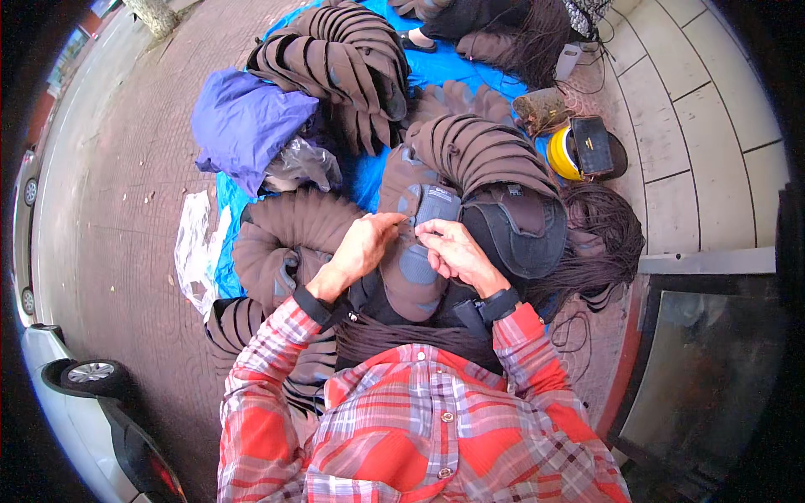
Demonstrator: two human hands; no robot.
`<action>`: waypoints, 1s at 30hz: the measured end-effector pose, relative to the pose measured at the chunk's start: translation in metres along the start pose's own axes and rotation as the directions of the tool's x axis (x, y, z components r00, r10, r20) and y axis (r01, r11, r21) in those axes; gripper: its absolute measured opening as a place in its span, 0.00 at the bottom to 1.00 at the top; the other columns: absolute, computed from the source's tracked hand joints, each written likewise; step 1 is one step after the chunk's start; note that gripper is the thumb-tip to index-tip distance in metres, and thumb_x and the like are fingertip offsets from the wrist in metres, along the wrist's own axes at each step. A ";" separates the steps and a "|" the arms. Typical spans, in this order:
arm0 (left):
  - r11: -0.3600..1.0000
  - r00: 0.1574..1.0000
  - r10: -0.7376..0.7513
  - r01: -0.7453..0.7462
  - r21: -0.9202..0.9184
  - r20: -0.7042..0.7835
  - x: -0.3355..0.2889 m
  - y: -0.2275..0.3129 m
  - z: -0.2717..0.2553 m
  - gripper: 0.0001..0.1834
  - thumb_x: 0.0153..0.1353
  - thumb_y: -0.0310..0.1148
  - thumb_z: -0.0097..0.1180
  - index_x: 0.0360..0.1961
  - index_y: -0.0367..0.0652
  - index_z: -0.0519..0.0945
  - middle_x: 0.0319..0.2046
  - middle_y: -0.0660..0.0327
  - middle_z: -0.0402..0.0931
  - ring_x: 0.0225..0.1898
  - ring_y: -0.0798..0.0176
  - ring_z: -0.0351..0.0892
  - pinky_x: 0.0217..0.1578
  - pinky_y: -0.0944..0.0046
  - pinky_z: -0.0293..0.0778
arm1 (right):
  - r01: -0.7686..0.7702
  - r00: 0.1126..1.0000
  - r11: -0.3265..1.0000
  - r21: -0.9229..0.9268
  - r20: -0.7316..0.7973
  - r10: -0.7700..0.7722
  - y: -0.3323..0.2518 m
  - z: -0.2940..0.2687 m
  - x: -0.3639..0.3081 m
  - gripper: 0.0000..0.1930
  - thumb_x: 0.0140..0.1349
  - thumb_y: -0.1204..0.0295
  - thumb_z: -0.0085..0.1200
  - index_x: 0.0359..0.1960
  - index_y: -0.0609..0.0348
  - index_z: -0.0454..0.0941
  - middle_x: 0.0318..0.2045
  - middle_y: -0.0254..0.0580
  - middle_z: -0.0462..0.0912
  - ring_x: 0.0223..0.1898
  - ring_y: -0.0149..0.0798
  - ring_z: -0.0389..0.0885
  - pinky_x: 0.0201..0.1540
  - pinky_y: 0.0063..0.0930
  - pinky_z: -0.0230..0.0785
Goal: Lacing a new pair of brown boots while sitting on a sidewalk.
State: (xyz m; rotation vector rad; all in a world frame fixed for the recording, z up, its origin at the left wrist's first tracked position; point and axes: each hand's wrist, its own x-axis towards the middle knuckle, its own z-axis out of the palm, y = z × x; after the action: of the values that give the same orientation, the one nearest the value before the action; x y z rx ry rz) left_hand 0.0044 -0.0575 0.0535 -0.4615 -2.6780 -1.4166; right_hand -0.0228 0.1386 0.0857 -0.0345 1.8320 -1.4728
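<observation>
A brown shoe upper [411, 285] with blue-grey patches lies over my lap, its grey-blue tongue [438, 207] showing at the far end. My left hand [369, 245] comes to the upper's left side with thumb and forefinger pinched. On the right side my right hand [457, 251] is closed too, its fingertips just below the tongue. The two hands' fingertips are close together. Whatever is pinched between them is too small to make out. Just beyond and to the right lies a nested row of like uppers [478, 155], with a black lining [516, 230] at its near end.
More stacked uppers [335, 59] sit on a blue sheet [366, 178], beside a purple bag [251, 126]. Dark brown laces [608, 239] lie in a bundle at right. Beyond are a yellow round container [563, 155], a tiled wall [688, 126] and another person [470, 21]. Cars stand at left.
</observation>
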 end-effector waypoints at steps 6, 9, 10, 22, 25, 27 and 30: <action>0.990 0.999 -0.007 0.002 0.142 0.035 -0.009 0.006 0.007 0.05 0.55 0.28 0.53 0.33 0.40 0.75 0.28 0.54 0.71 0.37 0.48 0.70 0.38 0.57 0.67 | 0.000 0.998 0.994 0.110 0.062 -0.007 0.012 -0.007 0.001 0.16 0.62 0.66 0.45 0.47 0.61 0.70 0.13 0.32 0.71 0.08 0.22 0.64 0.08 0.15 0.51; 0.996 0.997 0.058 -0.055 0.073 -0.044 -0.008 0.006 0.010 0.05 0.54 0.29 0.54 0.32 0.40 0.75 0.28 0.56 0.70 0.38 0.49 0.69 0.37 0.57 0.67 | 0.008 0.997 0.993 0.119 0.081 -0.018 0.013 -0.008 0.001 0.16 0.62 0.65 0.46 0.48 0.61 0.70 0.13 0.32 0.72 0.08 0.22 0.64 0.08 0.15 0.51; 0.993 0.992 0.106 -0.102 0.057 -0.074 -0.007 0.007 0.011 0.05 0.54 0.29 0.54 0.31 0.40 0.74 0.28 0.55 0.71 0.36 0.48 0.70 0.36 0.57 0.67 | 0.009 0.995 0.993 0.118 0.096 -0.021 0.013 -0.009 0.001 0.16 0.62 0.65 0.46 0.48 0.61 0.70 0.13 0.32 0.72 0.08 0.22 0.64 0.07 0.15 0.51; 0.932 0.960 -0.253 0.275 0.236 -0.120 -0.023 0.020 0.038 0.07 0.56 0.31 0.52 0.28 0.38 0.72 0.26 0.47 0.73 0.28 0.43 0.74 0.28 0.51 0.69 | -0.048 0.959 0.987 0.152 0.284 0.002 0.011 -0.021 0.008 0.20 0.61 0.66 0.46 0.52 0.64 0.66 0.13 0.34 0.73 0.08 0.23 0.66 0.08 0.15 0.53; 0.957 0.971 -0.188 0.214 0.196 -0.145 -0.019 0.018 0.042 0.06 0.56 0.30 0.52 0.28 0.38 0.72 0.24 0.48 0.73 0.27 0.45 0.75 0.27 0.53 0.69 | -0.091 0.939 0.979 0.181 0.342 0.024 0.008 -0.022 0.009 0.21 0.61 0.67 0.46 0.54 0.65 0.63 0.13 0.35 0.73 0.08 0.22 0.65 0.08 0.14 0.52; 0.957 0.952 -0.290 0.285 -0.057 -0.102 -0.019 0.011 0.041 0.07 0.53 0.29 0.57 0.30 0.38 0.73 0.20 0.53 0.73 0.22 0.55 0.75 0.25 0.58 0.69 | -0.065 0.927 0.996 0.052 0.372 0.041 0.004 -0.026 0.013 0.24 0.61 0.68 0.44 0.57 0.65 0.60 0.13 0.38 0.74 0.08 0.24 0.67 0.08 0.16 0.54; 0.407 0.713 -0.668 0.589 -0.698 0.213 -0.024 0.009 0.036 0.06 0.52 0.26 0.60 0.24 0.37 0.74 0.18 0.66 0.72 0.20 0.74 0.67 0.20 0.72 0.64 | -0.016 0.910 0.968 -0.249 0.398 0.117 -0.009 -0.026 0.014 0.25 0.60 0.70 0.43 0.58 0.65 0.58 0.13 0.40 0.75 0.08 0.26 0.68 0.08 0.19 0.56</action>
State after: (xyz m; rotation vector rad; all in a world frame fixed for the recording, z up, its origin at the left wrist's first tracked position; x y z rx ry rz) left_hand 0.0327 -0.0289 0.0348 0.7336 -2.1120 -2.6366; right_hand -0.0506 0.1503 0.0863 -0.3708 1.6316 -1.0868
